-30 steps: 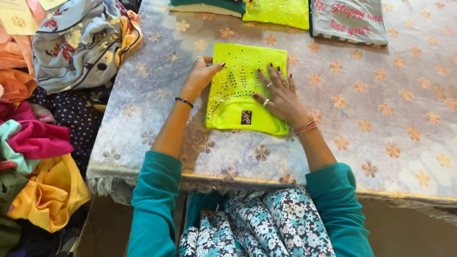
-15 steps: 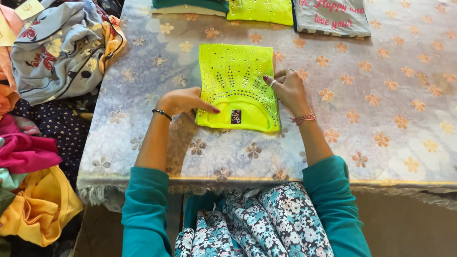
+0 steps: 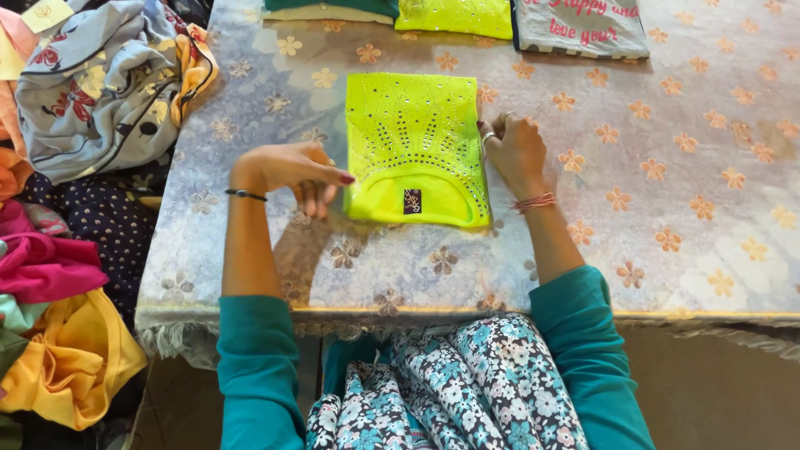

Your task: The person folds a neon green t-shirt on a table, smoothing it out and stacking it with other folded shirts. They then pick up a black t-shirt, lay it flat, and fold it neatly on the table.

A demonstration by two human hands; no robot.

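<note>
Folded neon-yellow studded cotton top (image 3: 415,146) lies squared on floral-cloth table (image 3: 667,208); left hand (image 3: 292,171) loose-gripped, empty beside it, right hand (image 3: 515,150) curled, touching its edge.

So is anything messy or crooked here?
The folded neon yellow top lies neat and square on the table, between the left hand and right hand. Only the heap of loose clothes left of the table looks jumbled.

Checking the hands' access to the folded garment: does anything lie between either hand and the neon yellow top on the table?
Nothing visible does. The left hand sits at the neon yellow top's left edge, the right hand against its right edge, with only bare flowered tablecloth around them.
</note>
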